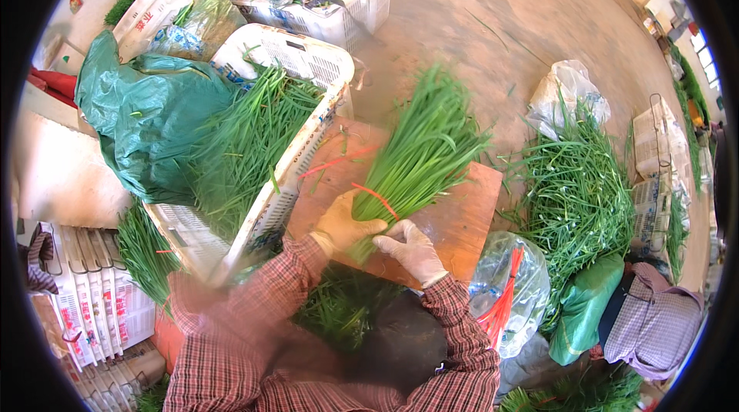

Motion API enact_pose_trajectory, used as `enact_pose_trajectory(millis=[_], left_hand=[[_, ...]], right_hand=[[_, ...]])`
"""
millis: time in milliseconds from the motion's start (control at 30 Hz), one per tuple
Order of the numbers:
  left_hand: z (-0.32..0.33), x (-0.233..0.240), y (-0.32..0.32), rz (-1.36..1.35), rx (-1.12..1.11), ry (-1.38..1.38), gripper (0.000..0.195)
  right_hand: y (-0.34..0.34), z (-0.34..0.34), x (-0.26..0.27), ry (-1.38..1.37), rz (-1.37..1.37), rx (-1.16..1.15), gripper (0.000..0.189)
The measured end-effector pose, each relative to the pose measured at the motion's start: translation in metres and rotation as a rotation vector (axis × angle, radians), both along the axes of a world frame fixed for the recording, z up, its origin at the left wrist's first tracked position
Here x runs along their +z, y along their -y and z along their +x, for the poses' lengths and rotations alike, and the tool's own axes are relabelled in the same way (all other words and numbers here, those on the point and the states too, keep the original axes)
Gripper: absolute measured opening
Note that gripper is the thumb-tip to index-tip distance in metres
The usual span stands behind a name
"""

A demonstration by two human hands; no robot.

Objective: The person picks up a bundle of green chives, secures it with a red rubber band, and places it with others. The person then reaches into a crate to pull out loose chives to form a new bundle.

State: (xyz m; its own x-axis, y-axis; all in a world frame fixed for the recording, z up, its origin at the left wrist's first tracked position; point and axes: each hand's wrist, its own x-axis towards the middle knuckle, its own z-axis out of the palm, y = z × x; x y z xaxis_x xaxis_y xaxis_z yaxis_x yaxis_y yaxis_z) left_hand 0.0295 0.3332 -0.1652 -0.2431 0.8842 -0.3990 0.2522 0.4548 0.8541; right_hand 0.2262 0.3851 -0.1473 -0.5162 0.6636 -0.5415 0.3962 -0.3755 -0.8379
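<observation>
My left hand point(349, 226), in a thin pale yellowish glove, grips the lower stalks of a bunch of long flat green leaves point(424, 146) that look like garlic chives. A narrow red tie point(376, 199) passes across the bunch just above that hand. My right hand point(411, 247), gloved in thin white, has thumb and forefinger pinched at the tie's lower end, beside the stalks. The bunch slants up and away over a reddish-brown wooden board point(462, 218). Loose red strips point(340, 161) lie on the board's left part.
On the left, a white plastic crate point(288, 195) holds loose leaves and a green plastic sack point(161, 118). At right are a leaf heap point(577, 187) and a clear bag point(528, 296) with red ties point(508, 291). Another person's checked sleeve point(652, 319) shows at far right.
</observation>
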Motion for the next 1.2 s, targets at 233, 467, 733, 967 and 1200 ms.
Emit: enact_pose_trajectory(millis=[233, 467, 733, 967, 1200], left_hand=[[-0.017, -0.001, -0.004, -0.083, -0.206, -0.413, 0.094], [0.0, 0.021, -0.036, -0.204, -0.22, -0.414, 0.089], [0.0, -0.003, -0.048, -0.182, -0.224, -0.363, 0.123], [-0.011, 0.039, -0.045, -0.052, -0.436, -0.593, 0.12], [-0.026, 0.026, -0.025, 0.028, -0.413, -0.75, 0.12]], right_hand=[[-0.017, -0.013, -0.005, -0.028, 0.525, 0.039, 0.026], [-0.052, -0.049, -0.024, -0.02, 0.994, 0.131, 0.021], [-0.059, -0.059, -0.068, -0.15, 0.673, 0.004, 0.01], [-0.072, -0.044, -0.023, -0.312, 0.407, -0.179, 0.009], [-0.021, -0.034, -0.051, -0.403, 0.605, -0.117, 0.012]])
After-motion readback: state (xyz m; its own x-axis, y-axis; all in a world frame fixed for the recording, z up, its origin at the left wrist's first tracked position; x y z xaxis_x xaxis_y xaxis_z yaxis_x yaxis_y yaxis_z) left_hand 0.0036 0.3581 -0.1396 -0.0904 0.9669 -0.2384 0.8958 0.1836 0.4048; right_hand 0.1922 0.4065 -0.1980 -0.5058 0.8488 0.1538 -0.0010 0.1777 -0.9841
